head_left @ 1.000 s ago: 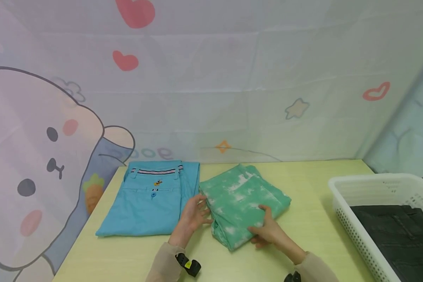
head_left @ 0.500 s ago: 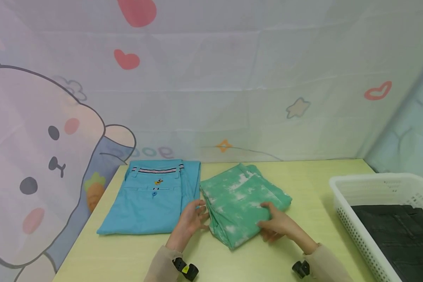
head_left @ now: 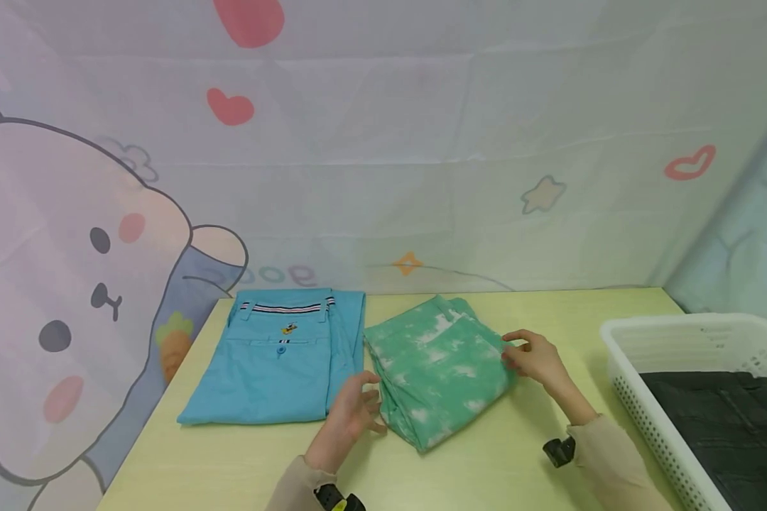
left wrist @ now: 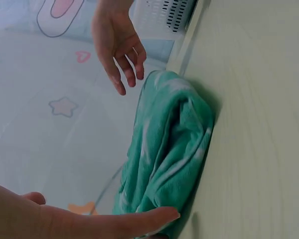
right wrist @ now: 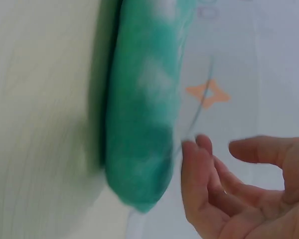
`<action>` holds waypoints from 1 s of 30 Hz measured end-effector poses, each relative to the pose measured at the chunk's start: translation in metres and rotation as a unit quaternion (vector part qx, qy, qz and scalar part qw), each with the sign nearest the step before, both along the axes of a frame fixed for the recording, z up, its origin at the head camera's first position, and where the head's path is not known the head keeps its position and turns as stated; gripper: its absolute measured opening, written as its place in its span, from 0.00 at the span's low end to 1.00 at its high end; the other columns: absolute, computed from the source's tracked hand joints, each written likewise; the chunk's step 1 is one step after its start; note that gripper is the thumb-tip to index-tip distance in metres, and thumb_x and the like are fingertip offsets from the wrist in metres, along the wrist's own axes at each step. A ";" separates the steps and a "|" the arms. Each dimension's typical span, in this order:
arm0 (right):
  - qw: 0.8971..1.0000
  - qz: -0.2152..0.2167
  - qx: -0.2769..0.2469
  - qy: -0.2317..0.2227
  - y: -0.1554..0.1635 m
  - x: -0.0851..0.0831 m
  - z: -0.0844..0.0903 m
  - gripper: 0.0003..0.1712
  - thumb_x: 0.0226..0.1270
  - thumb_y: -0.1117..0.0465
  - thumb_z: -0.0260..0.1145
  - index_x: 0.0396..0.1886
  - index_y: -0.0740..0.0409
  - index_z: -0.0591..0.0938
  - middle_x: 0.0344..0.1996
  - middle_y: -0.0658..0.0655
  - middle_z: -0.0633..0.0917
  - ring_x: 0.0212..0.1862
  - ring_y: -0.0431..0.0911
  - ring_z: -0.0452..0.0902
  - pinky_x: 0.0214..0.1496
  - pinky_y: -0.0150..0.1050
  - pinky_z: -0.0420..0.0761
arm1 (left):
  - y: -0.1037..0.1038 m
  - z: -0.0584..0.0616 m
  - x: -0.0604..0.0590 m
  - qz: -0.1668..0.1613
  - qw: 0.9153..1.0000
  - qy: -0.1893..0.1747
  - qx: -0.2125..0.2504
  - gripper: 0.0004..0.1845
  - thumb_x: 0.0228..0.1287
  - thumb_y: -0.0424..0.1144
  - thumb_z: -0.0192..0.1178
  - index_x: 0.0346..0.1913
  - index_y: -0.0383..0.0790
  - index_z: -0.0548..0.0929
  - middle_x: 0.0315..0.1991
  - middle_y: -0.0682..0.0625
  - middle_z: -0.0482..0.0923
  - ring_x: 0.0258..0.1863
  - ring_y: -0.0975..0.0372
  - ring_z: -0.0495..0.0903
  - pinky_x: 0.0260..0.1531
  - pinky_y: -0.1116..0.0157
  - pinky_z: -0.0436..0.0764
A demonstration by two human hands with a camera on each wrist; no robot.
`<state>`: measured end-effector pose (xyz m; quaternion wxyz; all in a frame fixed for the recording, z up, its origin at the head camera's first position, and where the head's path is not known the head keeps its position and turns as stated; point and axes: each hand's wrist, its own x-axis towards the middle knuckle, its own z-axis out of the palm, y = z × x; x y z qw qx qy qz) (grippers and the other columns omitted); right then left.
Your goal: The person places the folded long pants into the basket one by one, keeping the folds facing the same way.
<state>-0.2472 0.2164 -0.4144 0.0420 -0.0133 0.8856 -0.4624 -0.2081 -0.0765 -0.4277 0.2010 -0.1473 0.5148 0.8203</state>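
Observation:
A folded green-and-white tie-dye garment (head_left: 444,369) lies askew on the table, its bundled layers showing in the left wrist view. My left hand (head_left: 351,415) is at its left edge, fingers loosely bent and thumb apart. My right hand (head_left: 537,360) hovers by its right corner, fingers relaxed; in the right wrist view the fingertips (right wrist: 194,149) are beside the garment's rounded end with nothing between them and the thumb. Left of it lie folded light-blue trousers (head_left: 275,376) with a striped waistband and a buttoned back pocket.
A white perforated plastic basket (head_left: 639,419) stands at the right, holding folded black jeans (head_left: 722,426). The pale yellow table (head_left: 486,468) ends at the back against a printed cloth backdrop (head_left: 390,142).
My right hand has moved from the garment's lower right edge up and right to its right corner. My left hand has shifted slightly down. The garment lies almost as before.

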 end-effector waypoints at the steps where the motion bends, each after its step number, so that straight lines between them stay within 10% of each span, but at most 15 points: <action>1: 1.000 -0.011 0.006 0.014 0.003 -0.003 -0.001 0.21 0.64 0.62 0.52 0.54 0.69 0.70 0.38 0.69 0.82 0.34 0.51 0.80 0.33 0.41 0.80 | 0.001 0.002 0.002 0.003 1.000 -0.002 0.001 0.46 0.56 0.35 0.43 0.66 0.36 0.20 0.65 0.24 0.26 0.64 0.33 0.30 0.53 0.30 0.41; 9: 0.996 -0.047 0.047 0.056 0.013 -0.017 -0.013 0.20 0.64 0.62 0.50 0.52 0.69 0.73 0.48 0.73 0.76 0.47 0.63 0.73 0.35 0.41 0.77 | 0.006 0.001 0.007 0.012 1.000 0.002 0.016 0.46 0.55 0.34 0.42 0.65 0.35 0.20 0.64 0.22 0.29 0.64 0.34 0.29 0.52 0.28 0.44; 21: 0.997 0.060 0.053 0.015 0.024 -0.032 -0.045 0.35 0.64 0.41 0.50 0.64 0.57 0.62 0.60 0.75 0.63 0.59 0.67 0.59 0.48 0.56 0.73 | 0.015 -0.005 0.007 -0.025 0.999 0.019 0.021 0.41 0.58 0.34 0.41 0.66 0.28 0.28 0.65 0.25 0.23 0.64 0.36 0.25 0.49 0.27 0.47; 30: 0.994 0.059 0.087 -0.001 0.015 -0.021 -0.033 0.27 0.68 0.56 0.50 0.62 0.66 0.63 0.60 0.76 0.62 0.60 0.69 0.58 0.49 0.56 0.73 | 0.015 -0.005 0.003 -0.035 0.999 0.026 -0.012 0.41 0.58 0.35 0.42 0.66 0.28 0.29 0.65 0.25 0.25 0.63 0.36 0.22 0.50 0.27 0.41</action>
